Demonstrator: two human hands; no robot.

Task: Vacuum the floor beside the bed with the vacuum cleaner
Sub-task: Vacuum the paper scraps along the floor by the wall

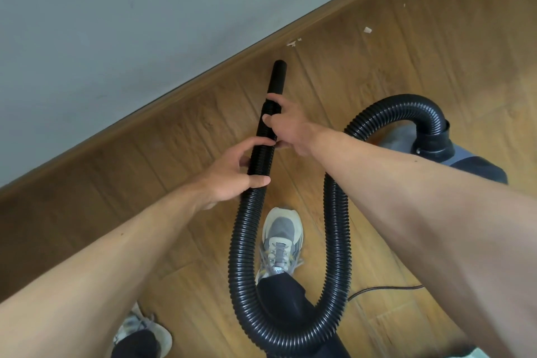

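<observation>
Both our hands curl round the hose point(247, 241): left hand point(232, 173) lower, right hand point(286, 122) nearer the nozzle point(278, 75), which points up-frame toward a scrap point(293, 43) just beyond.

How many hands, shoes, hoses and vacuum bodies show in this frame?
Hands: 2, left hand and right hand, both gripping the hose
Shoes: 2, one forward, one at the bottom edge
Hose: 1
Vacuum body: 1
Total: 6
</observation>
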